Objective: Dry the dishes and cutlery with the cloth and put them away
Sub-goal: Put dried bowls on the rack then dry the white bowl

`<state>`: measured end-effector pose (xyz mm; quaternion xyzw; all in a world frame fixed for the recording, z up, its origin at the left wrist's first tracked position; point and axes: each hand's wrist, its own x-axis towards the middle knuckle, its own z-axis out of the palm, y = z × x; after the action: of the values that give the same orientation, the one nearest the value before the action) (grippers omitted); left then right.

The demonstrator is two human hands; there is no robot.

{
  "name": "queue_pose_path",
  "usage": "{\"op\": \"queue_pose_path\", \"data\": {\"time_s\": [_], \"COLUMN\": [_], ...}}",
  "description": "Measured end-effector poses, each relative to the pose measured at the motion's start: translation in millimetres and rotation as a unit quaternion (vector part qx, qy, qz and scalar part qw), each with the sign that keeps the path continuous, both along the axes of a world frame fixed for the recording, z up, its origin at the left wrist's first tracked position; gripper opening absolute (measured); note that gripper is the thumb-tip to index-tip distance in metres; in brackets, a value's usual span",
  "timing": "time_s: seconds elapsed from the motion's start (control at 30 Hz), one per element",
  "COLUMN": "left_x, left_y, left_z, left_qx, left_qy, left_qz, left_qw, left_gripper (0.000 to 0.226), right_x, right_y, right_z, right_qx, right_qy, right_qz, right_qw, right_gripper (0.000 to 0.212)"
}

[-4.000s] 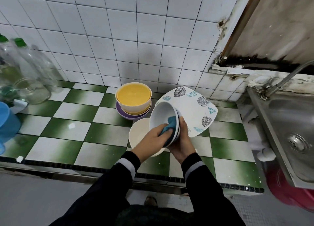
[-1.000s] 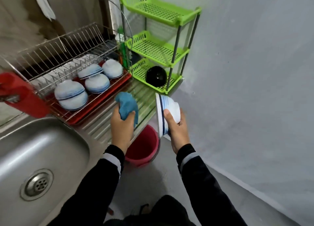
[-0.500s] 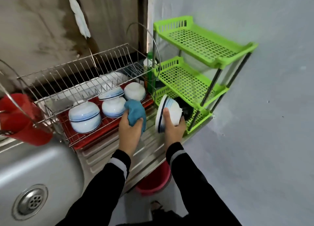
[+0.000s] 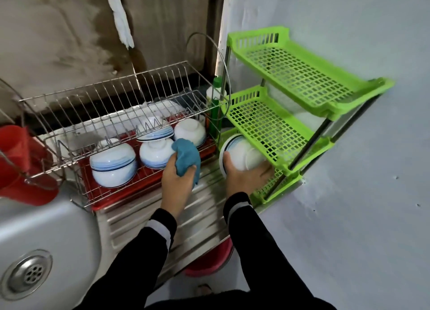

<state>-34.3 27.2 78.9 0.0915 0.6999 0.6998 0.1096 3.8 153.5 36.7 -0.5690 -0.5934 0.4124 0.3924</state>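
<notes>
My right hand [image 4: 244,177] grips a white bowl with a blue rim line [image 4: 242,154], tipped on its side and pushed in under the middle shelf of the green plastic rack [image 4: 274,121], over the bottom shelf. My left hand [image 4: 178,177] holds a crumpled blue cloth [image 4: 187,156] just in front of the wire dish rack [image 4: 111,114]. Several white-and-blue bowls [image 4: 114,164] lie upside down on the rack's red tray [image 4: 144,184].
A steel sink [image 4: 35,251] with a ribbed drainboard [image 4: 197,212] lies below my arms. A red cup [image 4: 21,165] hangs at the rack's left end. A green-capped bottle [image 4: 216,104] stands between the racks. A red bucket [image 4: 209,260] sits below the drainboard. A grey wall is at right.
I turned from the tiled counter to the sink side. In the last second my right hand carried the bowl forward into the green rack's lowest level; the cloth hand stayed by the dish rack.
</notes>
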Motion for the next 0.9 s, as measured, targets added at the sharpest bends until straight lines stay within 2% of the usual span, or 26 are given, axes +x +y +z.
{"op": "queue_pose_path", "data": {"time_s": [0.1, 0.17, 0.3, 0.4, 0.5, 0.63, 0.73, 0.8, 0.9], "left_x": [-4.9, -8.4, -11.4, -10.3, -9.2, -8.2, -9.4, -9.4, -8.5], "left_y": [-2.7, -3.8, -2.3, -0.3, 1.6, 2.4, 0.6, -1.0, -4.7], "left_z": [-1.1, -2.1, -2.9, -4.7, -6.8, -8.7, -10.1, -11.5, -14.7], "left_qx": [0.006, 0.006, 0.018, 0.022, 0.021, 0.024, 0.026, 0.025, 0.017], "left_qy": [0.005, 0.011, 0.012, 0.007, 0.001, -0.001, -0.004, -0.006, 0.009], "left_qz": [0.005, 0.003, 0.003, 0.007, 0.011, 0.021, 0.036, 0.044, 0.049], "left_qw": [1.0, 1.0, 1.0, 1.0, 1.0, 0.999, 0.999, 0.999, 0.999], "left_gripper": [0.037, 0.035, 0.035, 0.036, 0.034, 0.033, 0.033, 0.034, 0.034], "right_x": [-2.2, 0.4, 8.8, 12.3, 17.0, 15.4, 17.3, 15.9, 13.1], "right_y": [14.2, 25.9, 47.9, 49.8, 54.3, 64.5, 60.3, 48.8, 34.2], "right_z": [-3.5, 1.7, 13.2, 20.8, 22.3, 11.2, 6.9, 7.7, -5.9], "right_qx": [-0.034, -0.076, -0.134, -0.153, -0.144, -0.125, -0.09, -0.075, 0.013], "right_qy": [-0.061, -0.075, -0.046, -0.087, -0.119, -0.181, -0.234, -0.246, -0.252], "right_qz": [0.018, 0.03, 0.081, 0.107, 0.129, 0.155, 0.141, 0.136, 0.163], "right_qw": [0.997, 0.994, 0.987, 0.979, 0.974, 0.963, 0.958, 0.957, 0.954], "right_gripper": [0.134, 0.129, 0.095, 0.078, 0.084, 0.066, 0.063, 0.066, 0.077]}}
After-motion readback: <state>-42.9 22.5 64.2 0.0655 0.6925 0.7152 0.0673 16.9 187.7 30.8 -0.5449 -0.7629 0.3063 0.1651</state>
